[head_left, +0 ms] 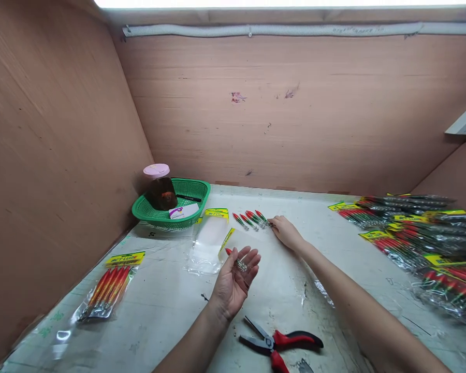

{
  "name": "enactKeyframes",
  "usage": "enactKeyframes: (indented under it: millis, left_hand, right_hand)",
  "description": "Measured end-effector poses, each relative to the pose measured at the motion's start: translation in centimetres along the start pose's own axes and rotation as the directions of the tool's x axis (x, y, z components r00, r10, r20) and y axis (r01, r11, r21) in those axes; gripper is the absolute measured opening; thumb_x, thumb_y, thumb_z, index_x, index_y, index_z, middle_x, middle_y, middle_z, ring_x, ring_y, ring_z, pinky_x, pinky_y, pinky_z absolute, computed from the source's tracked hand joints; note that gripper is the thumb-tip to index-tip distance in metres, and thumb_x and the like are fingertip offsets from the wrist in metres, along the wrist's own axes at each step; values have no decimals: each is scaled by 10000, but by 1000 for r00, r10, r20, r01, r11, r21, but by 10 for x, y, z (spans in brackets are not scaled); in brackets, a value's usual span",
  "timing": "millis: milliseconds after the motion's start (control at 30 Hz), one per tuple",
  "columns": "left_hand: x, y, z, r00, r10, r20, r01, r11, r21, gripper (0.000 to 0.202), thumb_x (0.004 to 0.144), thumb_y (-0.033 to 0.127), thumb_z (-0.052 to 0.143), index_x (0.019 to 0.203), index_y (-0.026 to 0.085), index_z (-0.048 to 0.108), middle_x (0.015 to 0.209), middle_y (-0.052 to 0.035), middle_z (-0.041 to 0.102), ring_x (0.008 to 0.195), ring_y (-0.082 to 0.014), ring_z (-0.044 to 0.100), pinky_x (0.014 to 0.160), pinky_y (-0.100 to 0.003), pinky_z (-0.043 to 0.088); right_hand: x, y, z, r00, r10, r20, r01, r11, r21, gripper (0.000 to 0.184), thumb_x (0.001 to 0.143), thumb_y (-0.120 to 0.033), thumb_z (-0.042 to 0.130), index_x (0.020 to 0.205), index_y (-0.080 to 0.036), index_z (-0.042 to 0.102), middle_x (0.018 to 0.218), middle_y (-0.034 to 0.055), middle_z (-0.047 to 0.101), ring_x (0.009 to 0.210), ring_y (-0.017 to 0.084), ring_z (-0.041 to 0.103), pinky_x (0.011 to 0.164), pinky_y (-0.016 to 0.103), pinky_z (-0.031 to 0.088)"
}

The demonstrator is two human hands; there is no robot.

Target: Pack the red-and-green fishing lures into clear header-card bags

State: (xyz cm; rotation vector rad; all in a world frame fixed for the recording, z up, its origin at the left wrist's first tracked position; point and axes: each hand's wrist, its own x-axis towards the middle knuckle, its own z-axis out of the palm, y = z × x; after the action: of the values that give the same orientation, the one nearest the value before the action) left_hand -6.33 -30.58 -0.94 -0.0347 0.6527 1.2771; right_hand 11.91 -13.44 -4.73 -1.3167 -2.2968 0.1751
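My left hand is palm up with its fingers loosely curled. A fishing lure with a red tip lies in it under the thumb, its silvery metal hooks resting on the fingers. Beyond it, several red-and-green fishing lures lie slanted in a row on the table. My right hand is at the row's right end, fingertips pinched at the hook end of the rightmost lure. Clear plastic bags with yellow headers lie left of the row, one partly behind my left hand.
Red-handled pliers lie open in front. A green basket at back left holds a pink-lidded jar, a card and a black pen. A pack of orange lures lies left. Packed red-and-green lures are piled right. Wooden walls enclose the table.
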Motion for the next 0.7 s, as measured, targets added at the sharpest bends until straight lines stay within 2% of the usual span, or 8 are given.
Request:
enactKeyframes:
  millis: [100,200,267,367,433,500,567,700]
  left_hand:
    - [1,-1,0,1000,6,8,-6,1000,8,276,918,297,481,910,70,638,839,-113,731,735,-178,708,578,-221,560]
    - [0,-3,0,1000,12,9,-12,1000,14,287,906,311,501,922,62,644,852,-126,729,749,-194,707,590,-232,557]
    - [-1,-4,-1,1000,24,20,-24,999,29,292,901,319,509,947,66,647,871,-126,728,770,-198,706,609,-235,556]
    - [-1,-7,-1,998,33,54,-35,998,47,300,903,327,500,972,75,648,899,-127,727,802,-203,704,634,-240,554]
    - [-1,-8,-1,997,25,70,-28,998,49,301,908,322,489,985,77,646,907,-131,726,819,-210,703,642,-245,552]
    - [-2,-9,-1,997,1,78,-6,998,59,312,912,323,475,1005,77,644,912,-133,727,831,-221,702,645,-254,551]
    - [-5,-11,0,995,-32,92,25,997,79,327,913,325,467,1020,72,644,919,-137,727,833,-232,701,650,-266,549]
    - [-8,-14,-1,987,-80,136,64,991,114,331,900,314,482,1038,60,643,956,-153,721,848,-245,698,716,-305,546]
  right_hand:
    - [-8,4,-1,1000,16,1,-16,1000,7,241,905,-354,531,1041,-163,588,1046,48,611,895,149,599,792,357,509]
    - [-32,-1,-22,999,29,-39,-27,998,54,230,896,-371,521,935,-157,598,910,49,623,829,159,597,768,357,503]
    - [-58,-11,-50,997,28,-67,-22,995,102,225,886,-381,503,904,-177,595,853,63,627,785,172,599,747,346,507]
    - [-105,-39,-106,999,-21,-49,31,977,211,208,874,-373,518,1013,-231,576,930,49,638,838,170,618,740,292,521]
    - [-132,-62,-141,987,-160,27,135,903,408,205,867,-311,530,1063,-256,555,917,46,628,865,178,615,711,271,527]
    - [-148,-85,-162,936,-302,181,190,866,463,221,839,-253,560,1059,-264,555,870,38,616,807,174,604,679,270,523]
    - [-154,-104,-164,895,-366,254,249,883,398,220,807,-197,589,1017,-261,573,810,25,607,755,166,589,656,271,506]
    - [-149,-125,-130,920,-375,109,357,921,155,172,808,-152,569,962,-225,584,727,8,581,701,156,545,666,294,437]
